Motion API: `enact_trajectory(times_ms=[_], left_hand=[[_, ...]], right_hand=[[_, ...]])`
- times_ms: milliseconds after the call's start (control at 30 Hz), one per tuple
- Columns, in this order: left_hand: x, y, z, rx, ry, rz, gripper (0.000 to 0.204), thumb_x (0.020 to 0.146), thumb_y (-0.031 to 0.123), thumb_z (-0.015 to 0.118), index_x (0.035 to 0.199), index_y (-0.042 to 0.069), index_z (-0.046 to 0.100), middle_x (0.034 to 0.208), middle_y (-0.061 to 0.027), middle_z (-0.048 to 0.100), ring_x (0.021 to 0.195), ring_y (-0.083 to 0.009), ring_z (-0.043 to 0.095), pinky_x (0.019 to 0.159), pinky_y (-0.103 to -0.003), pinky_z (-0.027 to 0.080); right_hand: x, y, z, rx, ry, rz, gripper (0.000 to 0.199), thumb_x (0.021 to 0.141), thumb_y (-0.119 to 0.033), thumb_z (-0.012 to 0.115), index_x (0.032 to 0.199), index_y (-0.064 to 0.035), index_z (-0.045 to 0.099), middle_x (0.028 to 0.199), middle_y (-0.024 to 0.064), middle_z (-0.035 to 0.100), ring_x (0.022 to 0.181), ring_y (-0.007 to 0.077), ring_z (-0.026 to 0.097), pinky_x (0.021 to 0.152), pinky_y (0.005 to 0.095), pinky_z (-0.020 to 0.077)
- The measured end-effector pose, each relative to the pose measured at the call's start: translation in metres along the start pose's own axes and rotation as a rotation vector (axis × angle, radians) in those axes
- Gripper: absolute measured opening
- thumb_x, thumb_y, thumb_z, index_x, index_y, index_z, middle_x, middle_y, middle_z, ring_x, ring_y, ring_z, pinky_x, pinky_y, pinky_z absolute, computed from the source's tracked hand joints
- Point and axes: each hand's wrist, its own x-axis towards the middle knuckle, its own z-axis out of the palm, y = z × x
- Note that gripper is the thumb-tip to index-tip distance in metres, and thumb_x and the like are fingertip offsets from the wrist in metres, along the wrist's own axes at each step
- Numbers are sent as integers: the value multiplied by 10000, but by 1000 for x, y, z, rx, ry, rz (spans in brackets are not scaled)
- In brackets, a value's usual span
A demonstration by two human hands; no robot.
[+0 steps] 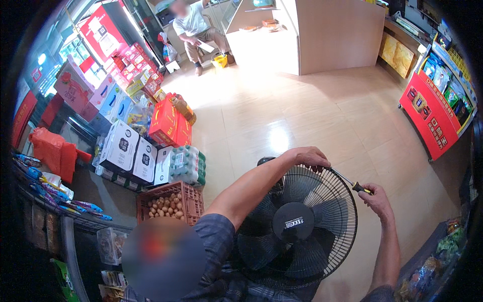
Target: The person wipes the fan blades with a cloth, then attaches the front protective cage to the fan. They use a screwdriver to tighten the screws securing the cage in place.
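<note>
A black fan (293, 223) with a round wire grille (350, 236) stands in front of me, its blades facing up toward the view. My left hand (311, 157) reaches across from the left, its fingers bent over the grille's far rim. In my right hand (378, 202), on the right side of the fan, is a screwdriver with a black and yellow handle (361, 189). Its thin shaft slants up and left to the rim, close beside my left fingertips. Whether the tip sits in a screw is too small to tell.
Left of the fan stand a brown crate (193, 201) of round brown produce, wrapped bottles (187, 165) and stacked cartons (121, 146). A red-fronted snack rack (427, 118) is at right. Beyond the tiled floor (322, 110), a person (193, 27) sits near a wooden counter (337, 38).
</note>
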Motion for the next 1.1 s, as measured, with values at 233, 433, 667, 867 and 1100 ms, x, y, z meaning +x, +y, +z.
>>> enact_trajectory(times_ms=[233,433,667,867,1100], left_hand=[[1,4,4,106,3,29,453,929,397,550,1142,19,680,994,-129,705,898,-216,654,861,-350,499],[12,-15,0,80,38,71,479,878,443,580,1087,27,698,902,-105,705,811,-193,656,774,-341,514],[10,-21,8,237,170,155,540,893,489,527,1070,8,696,955,-167,709,890,-303,668,841,-409,505],[-23,9,10,518,297,-35,609,950,510,403,1035,-27,677,956,-230,680,954,-398,637,902,-467,474],[-110,-54,0,543,516,-128,528,976,447,391,970,16,696,932,-236,676,899,-405,643,828,-491,491]], right_hand=[[-12,2,-1,68,-14,52,239,812,-132,681,1006,4,651,711,-3,578,576,81,529,532,244,448],[-4,23,-13,159,15,34,178,832,-137,665,949,-6,642,697,8,573,581,85,531,530,238,444],[-50,47,39,576,187,121,227,872,-238,681,920,-53,559,729,-1,531,611,104,507,566,265,430],[-87,31,64,678,273,24,260,913,-254,661,978,-25,558,858,50,607,736,141,576,678,297,492],[-89,43,60,549,247,49,209,938,-228,627,947,-23,586,803,14,583,694,105,547,633,265,457]])
